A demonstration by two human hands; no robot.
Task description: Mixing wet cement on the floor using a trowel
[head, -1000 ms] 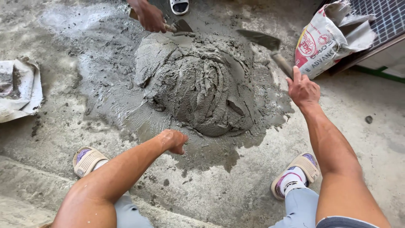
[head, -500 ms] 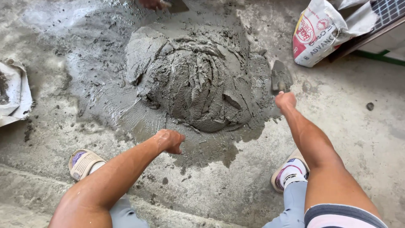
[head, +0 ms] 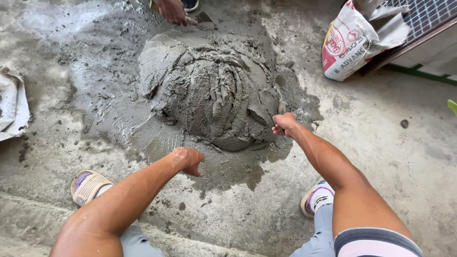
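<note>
I counted one domed mound of wet grey mortar (head: 214, 95) on the rough concrete floor (head: 404, 157), its surface ridged and lumpy. My right hand (head: 285, 123) was closed around a trowel (head: 282, 108) dug into the mound's near edge. My left hand (head: 188, 159) hung curled in a loose fist, holding nothing. One co-worker's hand (head: 171, 10) worked another trowel (head: 202, 19). Two crumpled sacks (head: 352, 43) lay apart.
</note>
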